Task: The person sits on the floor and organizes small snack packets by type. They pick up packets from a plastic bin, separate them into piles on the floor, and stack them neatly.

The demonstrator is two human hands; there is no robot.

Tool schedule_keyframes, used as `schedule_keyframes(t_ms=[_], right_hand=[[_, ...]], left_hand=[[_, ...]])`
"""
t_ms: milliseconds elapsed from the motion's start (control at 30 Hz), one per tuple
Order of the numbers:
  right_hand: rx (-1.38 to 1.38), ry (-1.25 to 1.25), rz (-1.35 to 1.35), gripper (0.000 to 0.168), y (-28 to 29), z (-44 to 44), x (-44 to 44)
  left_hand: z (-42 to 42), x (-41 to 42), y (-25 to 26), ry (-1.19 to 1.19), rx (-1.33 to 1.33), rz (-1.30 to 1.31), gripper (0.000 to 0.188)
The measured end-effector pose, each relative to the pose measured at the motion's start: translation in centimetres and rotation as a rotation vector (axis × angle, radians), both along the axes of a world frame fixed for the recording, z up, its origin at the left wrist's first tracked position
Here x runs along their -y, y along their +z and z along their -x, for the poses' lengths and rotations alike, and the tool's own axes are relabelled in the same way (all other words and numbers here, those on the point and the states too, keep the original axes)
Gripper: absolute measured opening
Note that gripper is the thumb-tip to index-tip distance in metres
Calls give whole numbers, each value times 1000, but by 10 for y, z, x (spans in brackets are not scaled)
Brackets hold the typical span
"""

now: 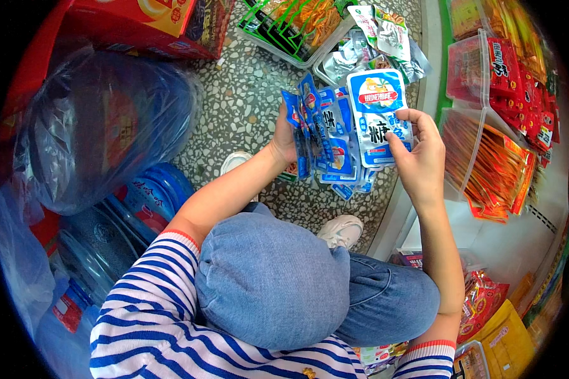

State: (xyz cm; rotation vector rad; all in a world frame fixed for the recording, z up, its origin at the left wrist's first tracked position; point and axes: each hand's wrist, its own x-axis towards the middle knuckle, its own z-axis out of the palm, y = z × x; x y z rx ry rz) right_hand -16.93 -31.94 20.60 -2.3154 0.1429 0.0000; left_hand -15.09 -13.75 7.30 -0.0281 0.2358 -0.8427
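My left hand (285,135) grips a bunch of blue-and-white snack packets (318,128), which fan out upright from its palm. Between thumb and fingers, my right hand (419,147) pinches one flat blue-and-white snack packet (380,118) at its right edge, its printed front facing up. That packet overlaps the right side of the bunch. Several more of the same packets hang or lie beneath; whether they touch the floor I cannot tell. Just beyond sits a clear plastic box (318,71) with silver and white packets (384,35) heaped above its rim.
Another clear box (296,59) holds green-edged snack packets. Bins (483,71) of red and orange packets line the shelf at right. At left stand a red carton (123,28), a bagged bundle (109,128) and large blue-tinted bottles (147,199). Speckled terrazzo floor (223,113) lies between.
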Motion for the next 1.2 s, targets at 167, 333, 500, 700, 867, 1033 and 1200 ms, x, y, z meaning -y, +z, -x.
schedule_keyframes(t_ms=[167,333,500,700,867,1033,1200], right_hand=[[31,74,27,25,1,0,-3],[-22,106,14,26,14,-4,-12],[114,226,94,27,8,-4,-14],[7,181,24,26,1,2,-13],[-234,180,-123,26,-7,7,-19],[-42,252,44,24,-14,10,-21],[-73,264,56,15,-3,9,-23]], left_hand=[[1,5,6,18,-17,-248,84],[0,-2,0,-25,10,-209,84],[-1,-1,0,10,12,-177,83],[-4,1,13,7,56,-211,84],[-6,2,14,38,84,-177,82],[-7,2,12,46,85,-218,82],[-8,0,13,67,78,-154,84]])
